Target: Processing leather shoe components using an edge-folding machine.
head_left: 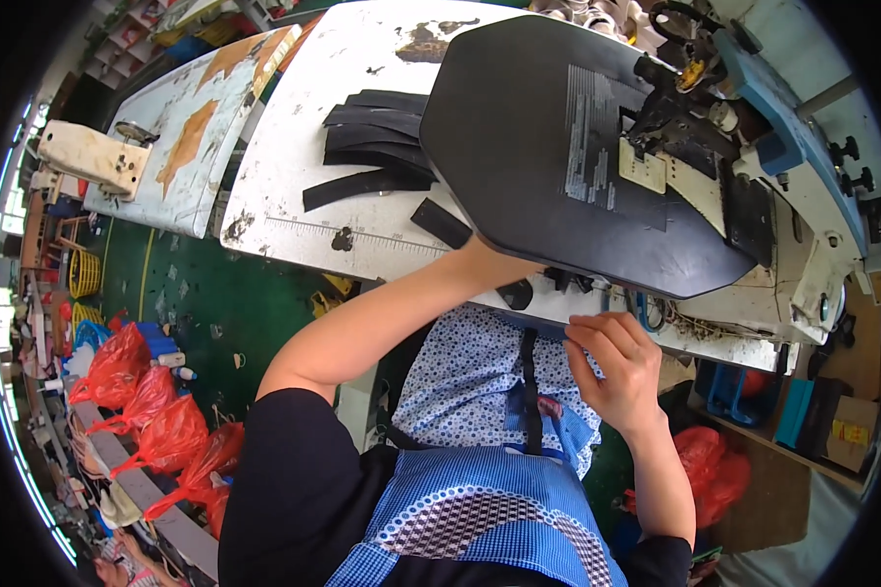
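While left hand hides under black board, grip can't tell, right hand loosely open in space before white table edge, black strips left of board, ruler scale printed along near edge.

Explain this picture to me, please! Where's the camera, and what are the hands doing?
There's no robot here, just a person with two bare hands. The camera sits on their head and looks down; its round lens makes straight edges bend. The blue machine looks like a sewing machine, with a big black board beside it. Black strips lie on the white table. The left hand is mostly hidden under the board. The right hand has bent fingers; I can't tell whether either holds anything.
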`<state>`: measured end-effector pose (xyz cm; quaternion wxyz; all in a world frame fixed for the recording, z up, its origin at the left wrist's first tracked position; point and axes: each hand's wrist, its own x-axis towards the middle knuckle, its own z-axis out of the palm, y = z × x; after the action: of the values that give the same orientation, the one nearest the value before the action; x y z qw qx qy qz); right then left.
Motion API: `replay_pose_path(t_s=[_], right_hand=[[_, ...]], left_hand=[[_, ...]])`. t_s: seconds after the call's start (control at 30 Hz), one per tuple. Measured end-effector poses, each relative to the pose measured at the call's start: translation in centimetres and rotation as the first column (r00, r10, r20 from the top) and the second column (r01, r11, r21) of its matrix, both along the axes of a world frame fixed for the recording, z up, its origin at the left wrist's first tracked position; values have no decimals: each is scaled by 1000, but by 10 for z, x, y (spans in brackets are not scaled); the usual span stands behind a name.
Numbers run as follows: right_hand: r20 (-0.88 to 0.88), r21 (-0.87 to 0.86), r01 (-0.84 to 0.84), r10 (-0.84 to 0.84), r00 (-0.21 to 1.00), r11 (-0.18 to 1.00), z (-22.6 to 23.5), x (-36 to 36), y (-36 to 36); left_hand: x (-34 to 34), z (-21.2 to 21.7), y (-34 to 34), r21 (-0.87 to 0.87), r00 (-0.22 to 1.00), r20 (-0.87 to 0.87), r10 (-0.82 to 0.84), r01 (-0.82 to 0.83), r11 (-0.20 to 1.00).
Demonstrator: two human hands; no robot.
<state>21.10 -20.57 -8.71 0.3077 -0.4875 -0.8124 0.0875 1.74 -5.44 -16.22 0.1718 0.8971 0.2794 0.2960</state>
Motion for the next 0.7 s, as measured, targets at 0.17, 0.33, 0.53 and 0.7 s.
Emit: replay_pose_path(t_s=[0.17,0.33,0.53,0.7], right_hand=[[91,37,-56,52,995,998,-15,-35,31],[63,-12,-133,134,989,991,-47,-34,52],[124,-45,-126,131,984,991,-40,-45,54],[159,4,-73,71,985,997,-42,-52,58]], left_hand=[[-74,29,13,-173,862,375,340,-296,939],[-133,39,-17,-314,818,231,528,-451,836],[-124,15,-63,-190,961,182,210,-175,966],[-109,2,-72,82,987,162,3,-16,996]])
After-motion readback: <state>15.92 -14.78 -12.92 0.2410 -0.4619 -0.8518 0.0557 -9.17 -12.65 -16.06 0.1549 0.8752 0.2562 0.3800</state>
